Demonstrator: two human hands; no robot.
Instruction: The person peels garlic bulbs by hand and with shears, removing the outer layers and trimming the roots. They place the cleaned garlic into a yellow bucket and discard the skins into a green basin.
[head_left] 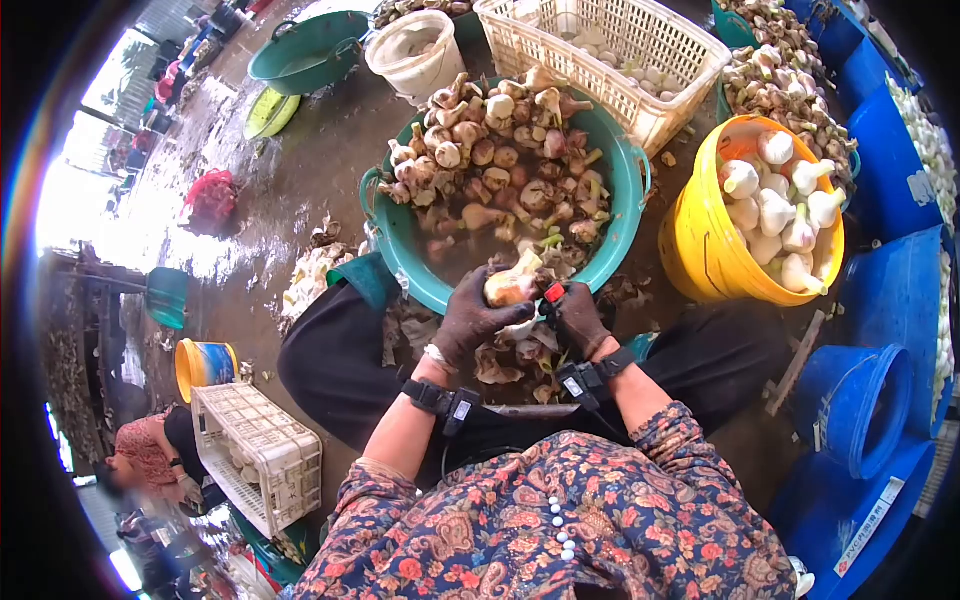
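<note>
Garlic bulb point(510, 284), root and stem on, held up at the near rim of the green basin point(632, 232), between the two hands. Left hand point(470, 318), dark-gloved: closed around the bulb from the side, fingers wrapped, grip about as wide as the bulb. Right hand point(580, 318), also dark-gloved: fingers curled in, narrow, right beside the bulb, a small red item point(554, 292) at the fingertips. That looks like part of a small tool, but it's too small to be sure, and can't tell how firmly it's gripped. Strapped device on each wrist.

Basin: murky water, heap of unpeeled bulbs point(500, 135) mostly on the far side. Its near rim sits right beyond the hands, bent legs point(335, 345) to both sides. Loose peelings point(497, 366) below the hands, between the legs.

Right of basin: yellow bucket point(688, 240), tilted look, full of cleaner white bulbs point(776, 212). Beyond basin: cream crate point(655, 112) with pale bulbs inside, white bucket point(415, 72) beside it. Far right, more unpeeled garlic point(770, 85) piled up; lower right, blue bucket point(850, 410).

Left: red net bag point(210, 198) on the wet floor point(265, 195); lower left, another person point(150, 445) next to a white crate point(285, 460), blurry there.
</note>
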